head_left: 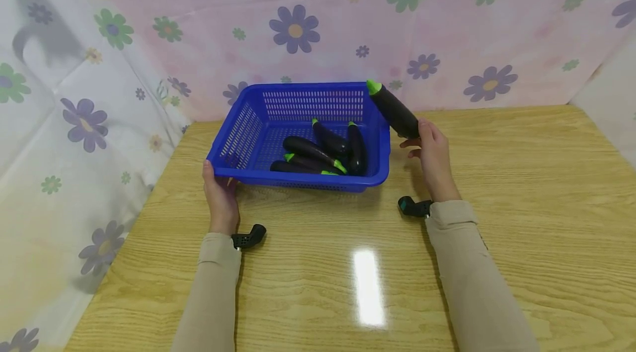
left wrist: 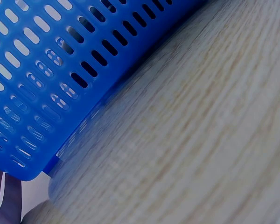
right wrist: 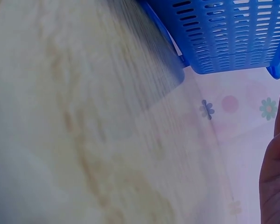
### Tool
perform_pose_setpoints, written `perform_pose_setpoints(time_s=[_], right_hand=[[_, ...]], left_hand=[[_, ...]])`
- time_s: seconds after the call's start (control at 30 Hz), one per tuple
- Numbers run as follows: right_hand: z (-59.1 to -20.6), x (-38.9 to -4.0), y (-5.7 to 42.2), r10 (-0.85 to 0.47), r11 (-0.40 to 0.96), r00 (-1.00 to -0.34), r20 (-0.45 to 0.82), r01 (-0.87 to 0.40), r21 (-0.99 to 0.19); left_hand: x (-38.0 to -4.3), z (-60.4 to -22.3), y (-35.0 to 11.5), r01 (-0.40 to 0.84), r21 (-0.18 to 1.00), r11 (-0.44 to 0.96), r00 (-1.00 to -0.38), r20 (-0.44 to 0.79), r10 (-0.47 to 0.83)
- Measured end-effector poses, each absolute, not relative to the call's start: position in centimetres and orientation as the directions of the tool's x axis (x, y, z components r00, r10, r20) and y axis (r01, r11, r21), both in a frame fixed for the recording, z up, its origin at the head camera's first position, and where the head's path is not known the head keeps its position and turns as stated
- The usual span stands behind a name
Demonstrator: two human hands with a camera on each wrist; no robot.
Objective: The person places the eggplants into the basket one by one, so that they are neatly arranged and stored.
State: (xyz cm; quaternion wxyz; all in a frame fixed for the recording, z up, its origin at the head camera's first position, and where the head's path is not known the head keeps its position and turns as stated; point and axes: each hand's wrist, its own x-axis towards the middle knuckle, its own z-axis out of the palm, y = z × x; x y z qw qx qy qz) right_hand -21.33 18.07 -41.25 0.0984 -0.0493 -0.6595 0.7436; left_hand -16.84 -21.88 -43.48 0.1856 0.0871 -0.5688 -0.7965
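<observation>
A blue slotted plastic basket [head_left: 298, 180] is on the wooden table, with several dark eggplants [head_left: 310, 149] with green caps lying inside. My left hand [head_left: 222, 200] grips the basket's front left corner, thumb over the rim. In the left wrist view, its fingers [left wrist: 9, 200] show under the basket's edge [left wrist: 84, 46]. My right hand [head_left: 435, 159] holds another eggplant [head_left: 396, 112] by its blunt end, green cap pointing up and left over the basket's right rim. The right wrist view shows fingers [right wrist: 275, 172] beside the basket wall [right wrist: 224, 37], but not that eggplant.
The wooden table [head_left: 308, 286] extends in front of the basket and to its right. A flowered cloth [head_left: 338, 32] hangs behind the table and along its left side. Small black wrist devices [head_left: 250, 236] are worn at both cuffs.
</observation>
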Motion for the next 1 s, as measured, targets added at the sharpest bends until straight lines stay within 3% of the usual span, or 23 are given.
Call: perform_pose_setpoints(time_s=[0.37, 1.0], right_hand=[[-40.1, -20.6, 17.5, 0.165, -0.090, -0.986, 0.019, -0.034, -0.995], [-42.0, -21.6, 17.6, 0.156, 0.153, -0.987, 0.039, -0.015, -0.988]], left_hand=[[-16.7, -43.6, -22.0, 0.198, 0.934, -0.298, -0.920, 0.073, -0.384], [-16.8, -43.4, -21.8, 0.194, 0.932, -0.307, -0.916, 0.061, -0.395]])
